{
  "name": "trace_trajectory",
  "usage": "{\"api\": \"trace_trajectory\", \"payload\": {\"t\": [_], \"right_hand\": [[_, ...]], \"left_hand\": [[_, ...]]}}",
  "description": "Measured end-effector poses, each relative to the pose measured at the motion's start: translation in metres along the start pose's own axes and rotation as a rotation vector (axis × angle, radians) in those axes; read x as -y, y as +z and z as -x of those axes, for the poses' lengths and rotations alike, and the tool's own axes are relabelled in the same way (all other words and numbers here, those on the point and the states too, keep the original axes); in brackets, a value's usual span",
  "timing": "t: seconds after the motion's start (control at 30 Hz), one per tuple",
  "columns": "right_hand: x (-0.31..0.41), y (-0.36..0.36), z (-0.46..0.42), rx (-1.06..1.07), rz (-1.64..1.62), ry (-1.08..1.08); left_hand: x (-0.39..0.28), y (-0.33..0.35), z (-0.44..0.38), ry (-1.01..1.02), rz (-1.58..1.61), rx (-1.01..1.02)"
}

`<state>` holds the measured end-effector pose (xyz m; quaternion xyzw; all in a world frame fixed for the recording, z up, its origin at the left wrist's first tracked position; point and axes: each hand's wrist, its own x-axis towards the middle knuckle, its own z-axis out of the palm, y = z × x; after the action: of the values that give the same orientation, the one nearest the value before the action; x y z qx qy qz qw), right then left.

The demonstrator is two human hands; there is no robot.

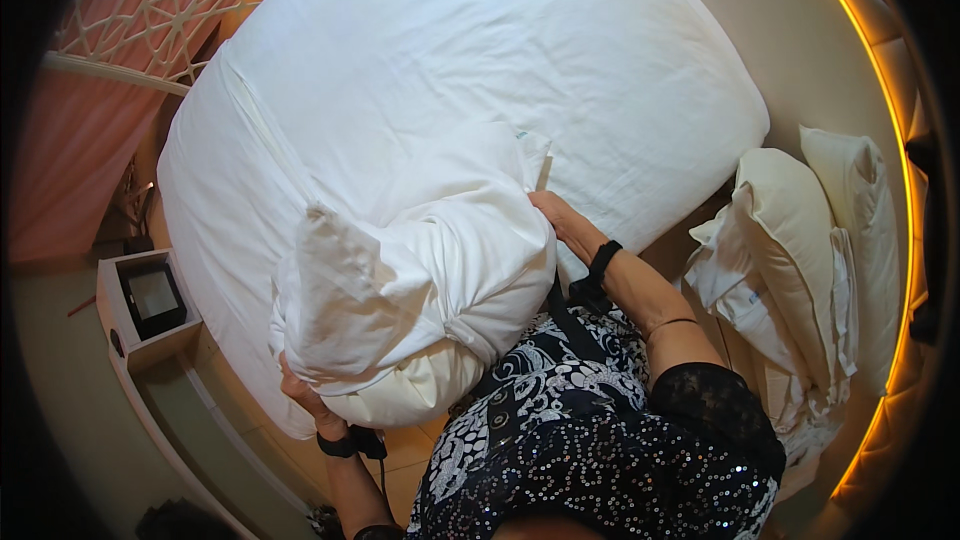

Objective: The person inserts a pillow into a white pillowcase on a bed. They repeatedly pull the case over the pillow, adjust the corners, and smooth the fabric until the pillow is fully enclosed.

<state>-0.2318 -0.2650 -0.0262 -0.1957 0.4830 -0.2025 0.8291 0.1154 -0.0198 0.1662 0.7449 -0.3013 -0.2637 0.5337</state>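
Observation:
A white pillowcase (487,262) lies bunched and wrinkled over a cream pillow (420,396), in front of my body at the near edge of the bed. The bare end of the pillow shows below the case's hem, closest to me. My left hand (301,396) grips the case and pillow at the lower left corner, with its fingers mostly hidden behind the cloth. At the opposite side, my right hand (551,211) holds the case's edge. A corner of the case with a small tag (523,136) spreads flat on the bed beyond that hand.
A mattress in a white sheet (600,75) fills the middle. Cream pillows (791,217) and crumpled white cloth (731,289) are stacked at the right, beside a lit padded headboard (892,75). A cabinet (112,292), pink curtain (82,157) and white lattice screen (172,0) stand left.

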Motion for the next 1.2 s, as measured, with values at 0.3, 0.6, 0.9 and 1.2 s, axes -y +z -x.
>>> {"api": "trace_trajectory", "payload": {"t": [0.3, 0.6, 0.9, 1.2], "right_hand": [[0.053, 0.043, 0.085, 0.002, -0.256, -0.196], [0.197, 0.077, 0.236, 0.124, -0.099, -0.584], [0.128, -0.036, 0.077, -0.180, 1.320, -0.914], [0.091, 0.019, 0.040, -0.426, 1.787, -0.960]], "left_hand": [[-0.073, -0.035, 0.011, 0.165, 0.113, -0.352], [-0.018, -0.012, 0.030, -0.112, 0.558, -0.155], [0.207, 0.129, 0.013, -0.494, -0.344, -0.187], [0.168, 0.131, 0.030, -0.555, -0.516, -0.160]]}}
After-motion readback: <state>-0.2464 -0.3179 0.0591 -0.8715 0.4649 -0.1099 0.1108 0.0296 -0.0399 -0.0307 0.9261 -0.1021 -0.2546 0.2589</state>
